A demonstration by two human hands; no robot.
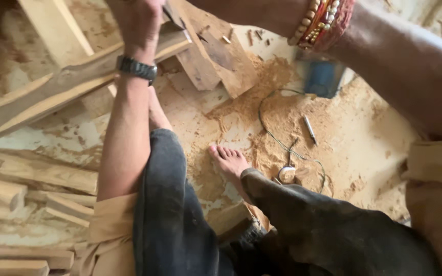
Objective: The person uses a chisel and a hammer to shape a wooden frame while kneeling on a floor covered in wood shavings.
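Observation:
My left hand (139,20), with a dark watch (137,68) on the wrist, is closed at the upper end of a long curved wooden piece (52,94) that runs down to the left. A dark flat metal part (174,15) shows right beside its fingers. My right hand (241,13) is cut off by the top edge; beaded and red thread bracelets (321,20) circle its wrist. Its fingers are hidden. Flat wood offcuts (216,56) lie just beneath both hands.
My bare foot (228,161) and dark trouser legs (170,214) rest on a sawdust-covered floor (364,138). A blue object (323,76), a green wire (282,145), a small metal pin (309,129) and a round metal piece (286,174) lie there. Wooden planks (47,174) are stacked at left.

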